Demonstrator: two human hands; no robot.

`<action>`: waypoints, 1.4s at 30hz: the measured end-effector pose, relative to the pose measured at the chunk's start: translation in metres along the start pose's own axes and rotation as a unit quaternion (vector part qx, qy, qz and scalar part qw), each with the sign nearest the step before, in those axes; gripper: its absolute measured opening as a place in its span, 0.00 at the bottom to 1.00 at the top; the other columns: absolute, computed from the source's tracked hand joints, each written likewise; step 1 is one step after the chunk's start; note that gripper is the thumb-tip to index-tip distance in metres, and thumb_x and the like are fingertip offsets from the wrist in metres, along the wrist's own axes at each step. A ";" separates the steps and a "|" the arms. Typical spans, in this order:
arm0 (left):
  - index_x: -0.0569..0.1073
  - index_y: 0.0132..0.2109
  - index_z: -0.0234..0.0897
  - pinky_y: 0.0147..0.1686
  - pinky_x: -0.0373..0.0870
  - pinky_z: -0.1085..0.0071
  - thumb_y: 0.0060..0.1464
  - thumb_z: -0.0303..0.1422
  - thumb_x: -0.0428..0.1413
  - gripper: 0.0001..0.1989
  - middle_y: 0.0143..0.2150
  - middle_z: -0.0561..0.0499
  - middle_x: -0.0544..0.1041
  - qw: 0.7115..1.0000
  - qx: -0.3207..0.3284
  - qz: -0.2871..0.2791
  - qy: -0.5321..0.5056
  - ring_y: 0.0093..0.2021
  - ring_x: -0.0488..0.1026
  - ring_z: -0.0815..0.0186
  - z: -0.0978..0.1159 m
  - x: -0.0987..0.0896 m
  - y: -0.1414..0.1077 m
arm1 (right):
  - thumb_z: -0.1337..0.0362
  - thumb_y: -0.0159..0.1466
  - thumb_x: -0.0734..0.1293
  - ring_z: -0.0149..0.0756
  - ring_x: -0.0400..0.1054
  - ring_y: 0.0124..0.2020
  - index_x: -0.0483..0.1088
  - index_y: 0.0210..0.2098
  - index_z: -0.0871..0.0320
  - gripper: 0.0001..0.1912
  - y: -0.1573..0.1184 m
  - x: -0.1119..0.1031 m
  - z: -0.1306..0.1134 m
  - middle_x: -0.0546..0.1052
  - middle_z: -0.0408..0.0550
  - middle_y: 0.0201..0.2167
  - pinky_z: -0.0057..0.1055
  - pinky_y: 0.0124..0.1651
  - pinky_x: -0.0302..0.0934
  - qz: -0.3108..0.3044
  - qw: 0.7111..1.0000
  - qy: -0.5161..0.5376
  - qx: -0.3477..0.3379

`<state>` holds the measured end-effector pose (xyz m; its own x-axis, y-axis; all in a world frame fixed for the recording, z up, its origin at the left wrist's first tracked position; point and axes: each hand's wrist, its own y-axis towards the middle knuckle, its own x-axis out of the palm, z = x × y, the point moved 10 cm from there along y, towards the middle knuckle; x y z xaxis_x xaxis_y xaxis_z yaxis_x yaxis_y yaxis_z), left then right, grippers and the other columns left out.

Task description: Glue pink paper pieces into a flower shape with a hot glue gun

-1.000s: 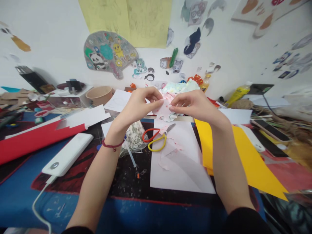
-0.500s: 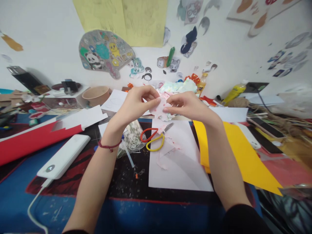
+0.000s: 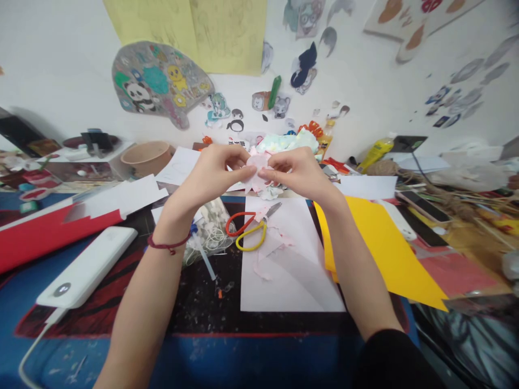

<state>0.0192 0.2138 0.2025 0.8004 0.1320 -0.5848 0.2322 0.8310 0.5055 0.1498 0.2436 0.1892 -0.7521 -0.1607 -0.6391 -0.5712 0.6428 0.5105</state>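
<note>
Between my hands is a small pale pink piece [image 3: 258, 163], thin and roundish, perhaps cloth or paper. My left hand [image 3: 227, 168] pinches its left edge between thumb and fingers. On the opposite edge, the thumb and fingers of my right hand [image 3: 295, 172] are closed on it too. Just below lie scissors [image 3: 250, 231] with one red and one yellow handle, partly on a white sheet of paper [image 3: 292, 281]. Thin pink scraps [image 3: 263, 265] are scattered over that sheet. Behind the piece, pale green patterned cloth [image 3: 287, 142] and more pink material sit in a heap.
A white power bank [image 3: 89, 265] with a cable lies at left, near red card [image 3: 57, 232]. Yellow sheets [image 3: 377, 243] spread under my right forearm. A clear bag [image 3: 214, 227] and a glue stick [image 3: 205, 256] are left of the scissors. A brown bowl [image 3: 146, 158] stands behind.
The pink piece has turned between my fingers and now faces me flatter and rounder. The whole view has shifted slightly, so the desk things appear farther left.
</note>
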 end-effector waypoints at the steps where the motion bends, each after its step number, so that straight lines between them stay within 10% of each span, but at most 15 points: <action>1: 0.78 0.32 0.37 0.33 0.68 0.69 0.55 0.35 0.62 0.07 0.29 0.51 0.79 1.000 -0.002 0.011 -0.003 0.31 0.72 0.68 0.000 -0.002 0.000 | 0.44 0.64 0.70 0.35 0.67 0.28 0.75 0.26 0.56 0.22 0.000 0.000 0.001 0.76 0.44 0.24 0.34 0.34 0.60 -0.003 1.000 0.001 0.003; 32: 0.72 0.28 0.36 0.28 0.65 0.71 0.53 0.33 0.63 0.10 0.26 0.53 0.71 0.994 -0.012 0.069 -0.088 0.29 0.69 0.69 -0.001 -0.017 -0.003 | 0.59 0.68 0.68 0.29 0.70 0.24 0.79 0.36 0.59 0.11 -0.004 -0.028 -0.011 0.79 0.45 0.27 0.28 0.30 0.63 0.095 0.992 -0.007 -0.086; 42: 0.72 0.27 0.35 0.27 0.63 0.72 0.57 0.35 0.60 0.13 0.24 0.54 0.71 1.000 0.012 0.015 -0.022 0.27 0.67 0.70 0.005 -0.002 -0.001 | 0.50 0.62 0.74 0.28 0.66 0.26 0.73 0.29 0.59 0.18 -0.002 -0.011 -0.007 0.72 0.41 0.25 0.25 0.29 0.60 0.013 0.998 0.016 -0.052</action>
<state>0.0201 0.2101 0.2065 0.8308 0.1316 -0.5407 0.2204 0.8143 0.5369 0.1564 0.2385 0.1992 -0.7767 -0.1699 -0.6065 -0.5805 0.5666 0.5848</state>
